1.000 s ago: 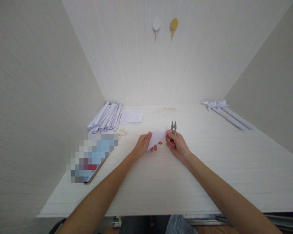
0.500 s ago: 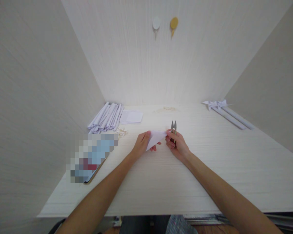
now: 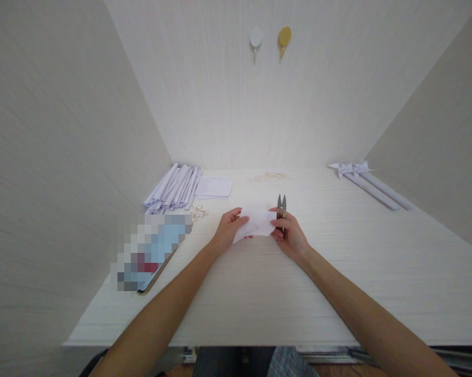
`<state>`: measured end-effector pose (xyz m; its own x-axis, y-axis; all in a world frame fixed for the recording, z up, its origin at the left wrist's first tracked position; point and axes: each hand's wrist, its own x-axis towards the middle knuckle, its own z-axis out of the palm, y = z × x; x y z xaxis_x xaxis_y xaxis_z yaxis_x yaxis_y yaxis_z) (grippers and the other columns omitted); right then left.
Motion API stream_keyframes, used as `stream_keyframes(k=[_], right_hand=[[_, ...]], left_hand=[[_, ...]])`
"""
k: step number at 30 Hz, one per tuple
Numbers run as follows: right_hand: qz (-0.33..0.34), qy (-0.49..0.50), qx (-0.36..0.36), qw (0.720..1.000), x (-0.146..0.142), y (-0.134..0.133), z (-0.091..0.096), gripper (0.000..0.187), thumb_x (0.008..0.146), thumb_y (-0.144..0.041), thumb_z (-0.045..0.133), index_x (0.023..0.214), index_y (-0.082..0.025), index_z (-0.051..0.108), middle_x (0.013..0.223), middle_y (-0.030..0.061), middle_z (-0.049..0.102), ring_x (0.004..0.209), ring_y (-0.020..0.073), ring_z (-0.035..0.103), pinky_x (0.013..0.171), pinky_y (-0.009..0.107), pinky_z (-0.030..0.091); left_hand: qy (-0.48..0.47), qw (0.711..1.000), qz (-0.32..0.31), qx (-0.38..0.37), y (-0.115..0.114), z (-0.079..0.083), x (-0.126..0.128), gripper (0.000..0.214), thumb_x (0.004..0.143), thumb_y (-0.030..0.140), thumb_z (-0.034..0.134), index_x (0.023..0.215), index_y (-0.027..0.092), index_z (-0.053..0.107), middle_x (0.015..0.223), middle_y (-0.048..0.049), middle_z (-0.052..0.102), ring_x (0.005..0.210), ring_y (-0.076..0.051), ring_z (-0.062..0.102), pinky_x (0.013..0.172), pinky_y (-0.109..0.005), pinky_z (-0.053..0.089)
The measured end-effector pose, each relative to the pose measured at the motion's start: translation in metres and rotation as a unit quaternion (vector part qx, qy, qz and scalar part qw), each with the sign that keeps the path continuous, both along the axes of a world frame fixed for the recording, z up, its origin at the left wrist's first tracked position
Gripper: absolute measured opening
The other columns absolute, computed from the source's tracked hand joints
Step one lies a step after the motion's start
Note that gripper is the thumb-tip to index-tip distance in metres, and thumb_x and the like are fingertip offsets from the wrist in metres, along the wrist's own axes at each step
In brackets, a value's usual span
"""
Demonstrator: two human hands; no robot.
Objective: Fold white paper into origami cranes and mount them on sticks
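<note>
A white sheet of paper (image 3: 259, 222) is held above the middle of the table between both hands, opened out rather than folded to a triangle. My left hand (image 3: 227, 230) pinches its left side, thumb on top and fingers behind. At the paper's right edge, my right hand (image 3: 291, 234) grips it with thumb and fingertips. The same right hand also keeps a pair of thread snips (image 3: 282, 209) in its palm, blades pointing away from me. Some fingers of both hands are hidden behind the paper and the snips.
Rolled paper sticks (image 3: 173, 188) lie in a pile at the back left, beside flat paper squares (image 3: 214, 187) and small pale bits (image 3: 199, 212). A blurred phone (image 3: 157, 256) rests on the left. Two paper pinwheels on sticks (image 3: 373, 188) lie back right. Two hooks (image 3: 285, 36) hang on the wall.
The paper has gone from a folded triangle to a wider, unfolded sheet. My left thumb has shifted right onto it. The snips stay in my right hand.
</note>
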<state>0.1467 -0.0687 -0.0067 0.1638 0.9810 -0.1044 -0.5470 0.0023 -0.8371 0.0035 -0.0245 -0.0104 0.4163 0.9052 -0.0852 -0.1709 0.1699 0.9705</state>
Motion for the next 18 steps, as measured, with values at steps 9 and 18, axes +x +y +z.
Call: stream_keyframes(k=[9,18], right_hand=[[-0.073,-0.107,0.013,0.992,0.0,0.002,-0.004,0.012,0.053,-0.021,0.065,0.063,-0.015,0.06,0.036,-0.0093,0.035,0.032,0.0022,0.027,0.032,0.019,0.011],[-0.068,-0.129,0.023,0.989,0.0,0.005,-0.011,0.022,0.056,-0.032,0.071,0.065,-0.014,0.061,0.038,-0.0085,0.037,0.032,0.0018,0.025,0.034,0.02,0.01]], left_hand=[[0.03,0.996,0.037,0.071,0.002,-0.006,0.0,0.024,0.057,0.032,0.068,0.069,0.013,0.06,0.063,0.0019,0.061,0.058,-0.01,0.053,0.054,-0.021,0.039],[0.045,0.993,0.085,0.069,0.002,-0.003,-0.002,0.027,0.058,0.039,0.067,0.067,0.014,0.062,0.058,0.0023,0.057,0.051,-0.009,0.046,0.047,-0.02,0.034]])
